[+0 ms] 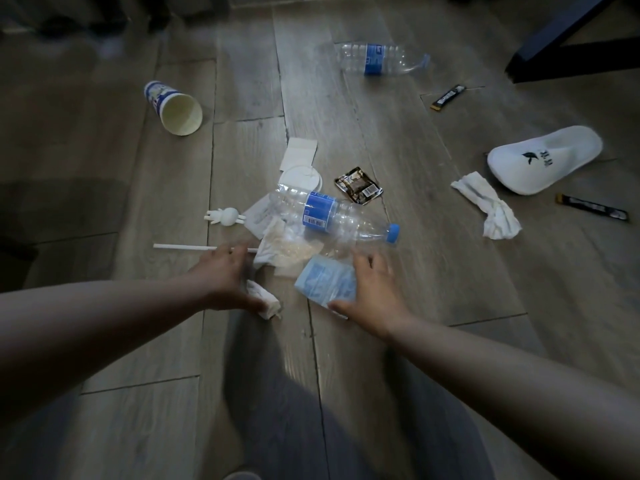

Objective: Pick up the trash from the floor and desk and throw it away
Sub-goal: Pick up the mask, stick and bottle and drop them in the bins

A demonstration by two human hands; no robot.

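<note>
Trash lies scattered on the wood floor (415, 271). My left hand (225, 278) hovers low over a crumpled white tissue (265, 301), thumb touching it, fingers near a white straw (183, 247). My right hand (369, 292) grips a light blue plastic packet (325, 284) by its edge. Just beyond my hands lie a clear bottle with a blue label and cap (332, 216), clear wrappers (287, 244) and a white lid (299, 180). A brown snack sachet (358, 186) sits behind the bottle.
Farther off lie a tipped paper cup (175, 109), a second clear bottle (377, 58), a twisted tissue (488, 209), two dark stick packets (448, 97) (592, 207), a white slipper (543, 159) and a small white figurine (225, 216). A dark furniture leg (561, 32) stands top right.
</note>
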